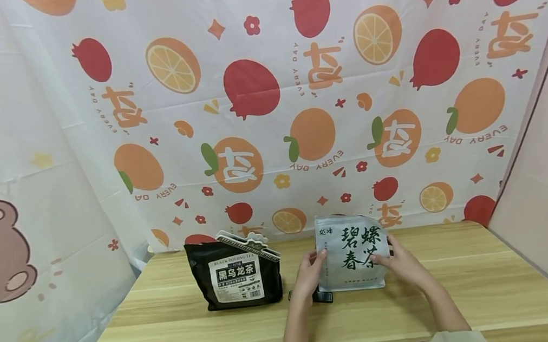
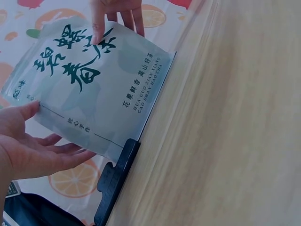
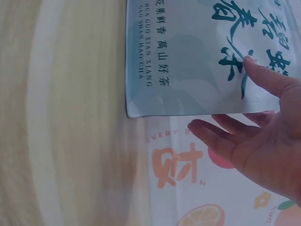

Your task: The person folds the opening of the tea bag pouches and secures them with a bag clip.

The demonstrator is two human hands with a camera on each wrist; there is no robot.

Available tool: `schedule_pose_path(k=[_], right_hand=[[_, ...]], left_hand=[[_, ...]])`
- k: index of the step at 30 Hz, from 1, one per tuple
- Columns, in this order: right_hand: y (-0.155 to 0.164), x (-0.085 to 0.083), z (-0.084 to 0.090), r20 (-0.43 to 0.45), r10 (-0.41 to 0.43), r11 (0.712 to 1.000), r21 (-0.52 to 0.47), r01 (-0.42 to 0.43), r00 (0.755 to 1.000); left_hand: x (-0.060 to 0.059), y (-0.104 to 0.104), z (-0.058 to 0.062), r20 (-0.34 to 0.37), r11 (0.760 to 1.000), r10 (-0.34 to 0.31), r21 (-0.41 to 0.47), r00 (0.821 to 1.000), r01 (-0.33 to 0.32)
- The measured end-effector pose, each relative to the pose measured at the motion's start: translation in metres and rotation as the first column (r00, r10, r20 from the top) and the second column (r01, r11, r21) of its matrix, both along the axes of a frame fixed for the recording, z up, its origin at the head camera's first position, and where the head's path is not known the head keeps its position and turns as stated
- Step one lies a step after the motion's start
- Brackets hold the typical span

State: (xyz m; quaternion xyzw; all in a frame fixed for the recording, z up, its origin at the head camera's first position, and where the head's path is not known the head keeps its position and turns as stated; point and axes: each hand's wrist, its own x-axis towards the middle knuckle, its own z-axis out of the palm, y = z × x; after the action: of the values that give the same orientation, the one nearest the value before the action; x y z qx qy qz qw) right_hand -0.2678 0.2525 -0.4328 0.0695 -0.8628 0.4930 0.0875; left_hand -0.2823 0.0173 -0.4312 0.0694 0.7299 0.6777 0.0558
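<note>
Sleeve (image 1: 457,340) nearest; left hand (image 1: 306,277) and right hand (image 1: 403,265) hold pouch (image 1: 351,254) edges; table (image 1: 499,281) rightward.

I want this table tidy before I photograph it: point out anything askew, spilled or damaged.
The pale clip on top of the black bag looks askew: it slopes down to the right while the bag's base sits nearly level. I see no spill and no damage to the silver bag.

My head view is evenly lit. My right wrist view has the table (image 3: 70,141) blurred, softly shadowed beside the bag (image 3: 188,70).
</note>
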Motion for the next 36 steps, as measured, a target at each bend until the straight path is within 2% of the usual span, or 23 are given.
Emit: schedule_pose_path(k=[4,10,17,23,26,31,36], right_hand=[[0.004,0.004,0.011,-0.029,-0.007,1.0,0.015,0.007,1.0],[0.008,0.012,0.034,-0.163,-0.049,0.999,-0.026,0.045,0.985],[0.005,0.018,0.05,-0.326,-0.125,0.992,-0.062,0.11,0.937],[-0.001,0.023,0.058,-0.408,-0.14,0.99,-0.062,0.126,0.902],[-0.002,0.021,0.056,-0.407,-0.132,0.991,-0.047,0.123,0.904],[-0.002,0.015,0.045,-0.348,-0.105,0.994,-0.008,0.109,0.932],[-0.003,0.007,0.031,-0.307,-0.109,0.994,-0.042,0.101,0.946]], left_hand=[[-0.001,0.002,0.001,0.006,1.0,0.01,0.003,1.0,-0.01],[-0.002,0.001,0.001,0.018,1.0,0.009,-0.004,1.0,-0.009],[-0.005,0.0,0.001,0.01,1.0,0.004,0.0,1.0,-0.004],[-0.007,0.001,0.002,0.0,1.0,0.01,-0.006,1.0,-0.01],[-0.007,0.002,0.002,-0.001,1.0,0.015,-0.016,1.0,-0.015],[-0.006,0.002,0.003,-0.005,0.999,0.024,-0.032,1.0,-0.024],[-0.001,0.002,0.007,-0.027,0.999,0.036,-0.015,0.999,-0.036]])
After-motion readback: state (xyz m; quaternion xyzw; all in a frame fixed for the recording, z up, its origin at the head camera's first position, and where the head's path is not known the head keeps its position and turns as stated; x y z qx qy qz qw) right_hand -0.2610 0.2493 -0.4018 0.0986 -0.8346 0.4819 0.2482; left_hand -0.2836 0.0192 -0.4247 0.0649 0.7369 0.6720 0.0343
